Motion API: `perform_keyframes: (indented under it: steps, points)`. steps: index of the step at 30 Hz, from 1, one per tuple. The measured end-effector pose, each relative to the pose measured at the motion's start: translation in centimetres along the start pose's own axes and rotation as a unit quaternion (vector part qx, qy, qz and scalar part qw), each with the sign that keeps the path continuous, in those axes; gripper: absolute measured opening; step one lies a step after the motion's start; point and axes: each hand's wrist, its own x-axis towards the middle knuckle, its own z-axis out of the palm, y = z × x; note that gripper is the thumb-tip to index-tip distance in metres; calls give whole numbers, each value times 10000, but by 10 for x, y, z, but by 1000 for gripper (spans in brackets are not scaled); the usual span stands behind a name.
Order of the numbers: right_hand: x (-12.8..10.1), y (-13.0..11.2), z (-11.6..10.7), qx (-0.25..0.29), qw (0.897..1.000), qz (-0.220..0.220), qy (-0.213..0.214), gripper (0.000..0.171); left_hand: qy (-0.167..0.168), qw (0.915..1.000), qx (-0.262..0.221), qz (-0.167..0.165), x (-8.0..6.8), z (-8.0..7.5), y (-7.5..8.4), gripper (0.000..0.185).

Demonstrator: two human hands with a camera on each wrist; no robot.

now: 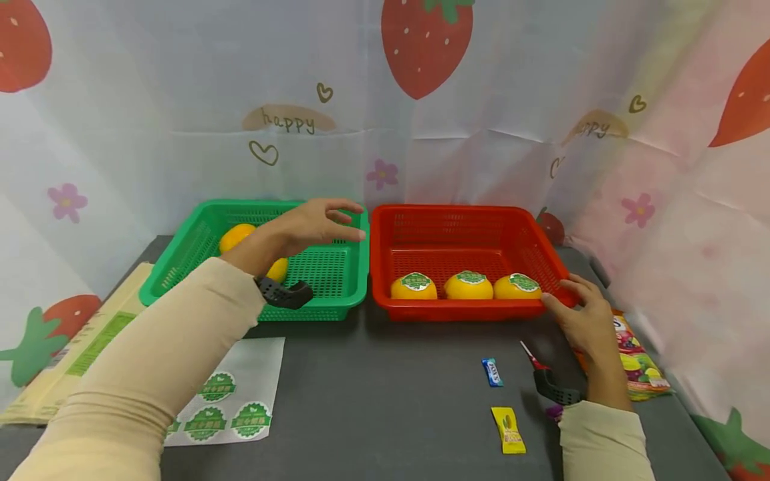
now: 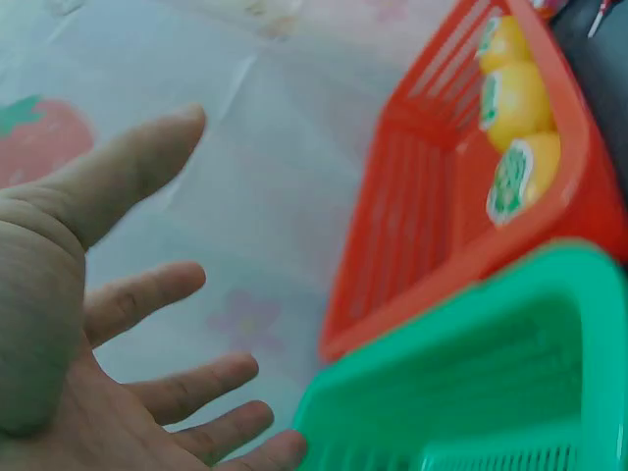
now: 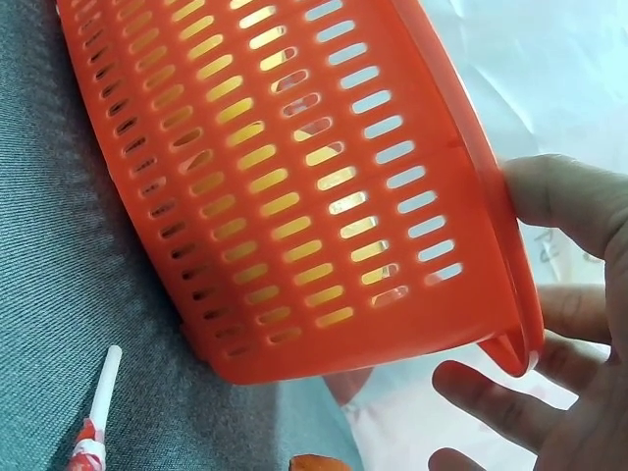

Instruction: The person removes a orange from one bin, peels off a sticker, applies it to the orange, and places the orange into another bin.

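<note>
Tabletop point(image 1: 385, 401); right hand point(image 1: 589, 321) at red basket point(image 1: 463, 309)

Colour popping across the dark table point(image 1: 385, 401)

On the right, a small blue candy point(image 1: 492, 372) is lying beyond a yellow-wrapped sweet point(image 1: 508, 431), while a red-wrapped white stick point(image 3: 105, 388) is resting nearby. A colourful snack bag point(image 1: 639, 364) is slumping near the table's right edge, a beige packet point(image 1: 102, 343) is stretching along the left, and behind everything the cloth backdrop point(image 1: 198, 80) is showing strawberries point(image 1: 427, 57), flowers point(image 1: 382, 174) and the word happy point(image 1: 289, 121)
</note>
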Motion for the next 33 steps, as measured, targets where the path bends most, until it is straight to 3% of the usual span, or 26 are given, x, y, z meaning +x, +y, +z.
perform_keyframes:
  steps: [8, 13, 17, 24, 28, 33]
  points:
    - [-2, -1, 0, -42, 9998, 201, -85, 71, 688, 9926, -721, 700, -80, -53, -46, 58]
    - [-1, 0, 0, -59, 9998, 159, -86, 71, 1266, 9815, -1146, 863, -119, -82, -78, 45]
    - [0, 1, 0, -83, 9998, 37, -169, 69, 1646, 9720, -1416, 896, -144, -98, -101, 45]
    - [2, -7, -12, -288, 9980, -182, -539, 73, 2419, 9549, -1459, 915, -177, -106, -132, 47]
    - [6, -30, -25, -333, 9965, -339, -689, 75, 2758, 9553, -848, 651, -190, -107, -156, 51]
    - [10, -74, -42, -432, 9922, -676, -958, 71, 2890, 9566, -252, 272, -191, -105, -182, 57]
